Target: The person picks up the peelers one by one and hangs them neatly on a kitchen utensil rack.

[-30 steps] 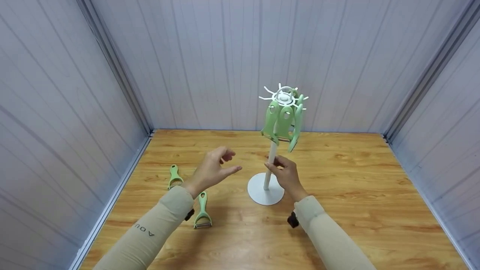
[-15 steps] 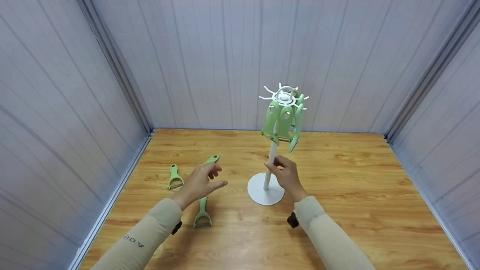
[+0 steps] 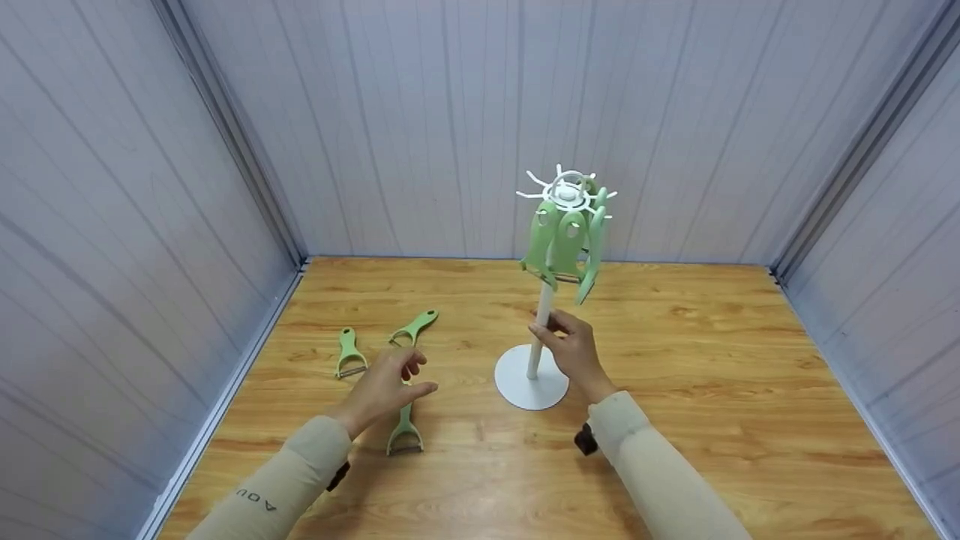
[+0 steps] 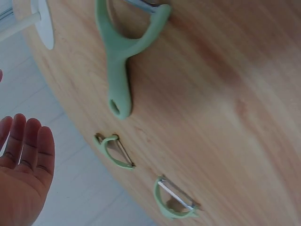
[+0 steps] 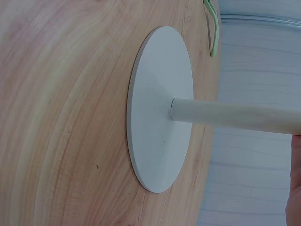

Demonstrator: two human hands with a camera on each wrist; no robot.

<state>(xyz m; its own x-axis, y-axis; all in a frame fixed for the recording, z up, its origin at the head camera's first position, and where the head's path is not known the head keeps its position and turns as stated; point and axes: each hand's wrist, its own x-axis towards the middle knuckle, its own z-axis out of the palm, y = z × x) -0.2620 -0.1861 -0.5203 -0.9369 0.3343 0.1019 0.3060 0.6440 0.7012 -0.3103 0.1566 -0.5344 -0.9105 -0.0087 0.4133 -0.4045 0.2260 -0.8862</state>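
Observation:
A white stand [image 3: 536, 352] with a round base rises from the table, and my right hand [image 3: 571, 349] grips its pole between thumb and fingers. Several green peelers [image 3: 568, 240] hang from the hooks at its top. My left hand [image 3: 382, 386], fingers loosely bent and holding nothing, hovers over the handle end of a green Y-shaped peeler [image 3: 405, 435]. In the left wrist view that peeler [image 4: 120, 61] lies flat, apart from the hand [image 4: 26, 169]. Two more peelers lie beyond: one at the left [image 3: 349, 352] and one farther back [image 3: 416, 326], its blade end close behind my fingers.
The wooden table [image 3: 697, 420] is bounded by a pale panelled back wall [image 3: 420, 135] and side walls. Some hooks [image 3: 531, 195] on the stand's left side bear no peeler.
My left hand has drawn away from the stand, left and toward me, uncovering the back peeler and coming over the front one. My right hand stays on the pole.

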